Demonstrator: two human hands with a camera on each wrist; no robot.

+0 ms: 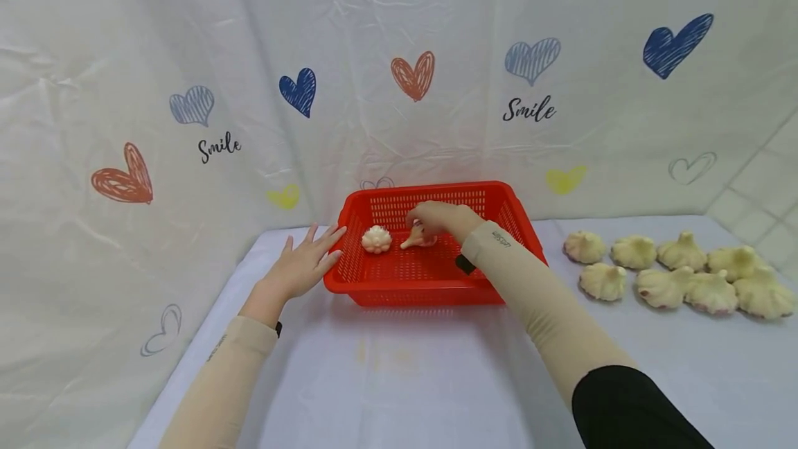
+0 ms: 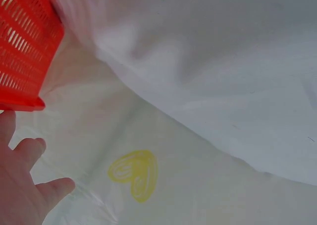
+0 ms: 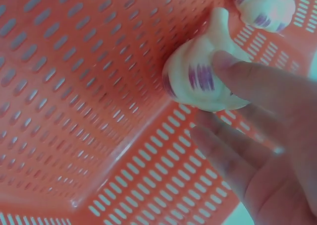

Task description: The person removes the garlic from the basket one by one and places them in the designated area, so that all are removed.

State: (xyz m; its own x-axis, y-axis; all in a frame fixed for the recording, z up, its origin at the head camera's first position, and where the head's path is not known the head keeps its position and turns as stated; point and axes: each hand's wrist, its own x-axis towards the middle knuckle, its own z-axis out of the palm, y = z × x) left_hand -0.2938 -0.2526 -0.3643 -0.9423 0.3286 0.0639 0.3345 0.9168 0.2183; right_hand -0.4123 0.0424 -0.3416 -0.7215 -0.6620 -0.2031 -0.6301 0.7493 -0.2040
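Note:
A red plastic basket (image 1: 414, 291) with slotted walls stands on the table against the back curtain. Inside it, my right hand (image 1: 441, 218) pinches a garlic bulb (image 3: 190, 84) between thumb and fingers; purple streaks mark its side, and its stem points away from the palm. Another garlic bulb (image 1: 377, 240) lies in the basket's left part, apart from the held one. At the basket's left rim, my left hand (image 1: 304, 265) touches the edge with its fingers spread and straight. In the left wrist view, part of that hand (image 2: 22, 178) shows beside the rim.
Several garlic bulbs (image 1: 663, 287) sit in two rough rows on the table's right side. A white cloth (image 1: 399, 380) covers the table. Behind it hangs a white curtain (image 1: 374, 12) printed with hearts and "Smile".

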